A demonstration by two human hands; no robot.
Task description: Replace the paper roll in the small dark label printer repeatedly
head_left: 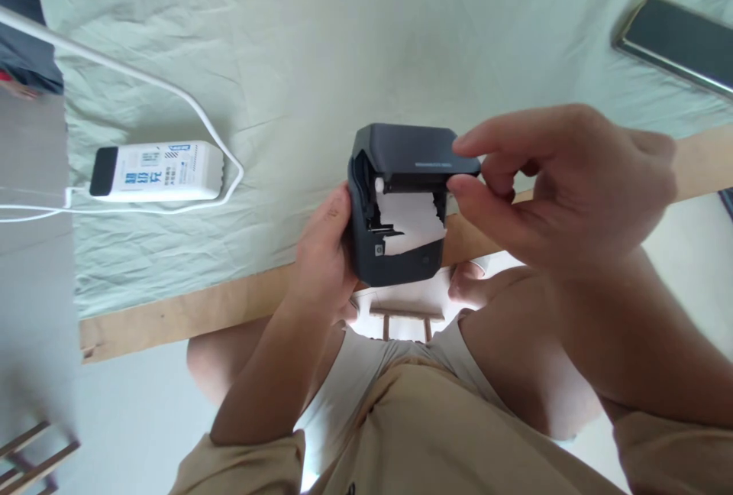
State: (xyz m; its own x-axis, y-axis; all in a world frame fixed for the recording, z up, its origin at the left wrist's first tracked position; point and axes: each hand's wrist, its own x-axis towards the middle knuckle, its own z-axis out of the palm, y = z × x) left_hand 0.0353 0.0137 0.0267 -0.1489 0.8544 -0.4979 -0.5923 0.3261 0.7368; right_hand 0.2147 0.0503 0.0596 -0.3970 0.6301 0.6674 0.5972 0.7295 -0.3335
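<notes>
Presently, the dark handheld printer (401,269) sits between the two grips: the left hand (324,254) clasps its left side, and the right hand (584,182) pinches the right corner of its open lid (409,147). Ragged white paper (411,221) lies between the grips. The printer is probably light, rigid and perhaps slippery; the lid and paper are likely more fragile. Support the printer by its sides, the lid by its rim.
</notes>
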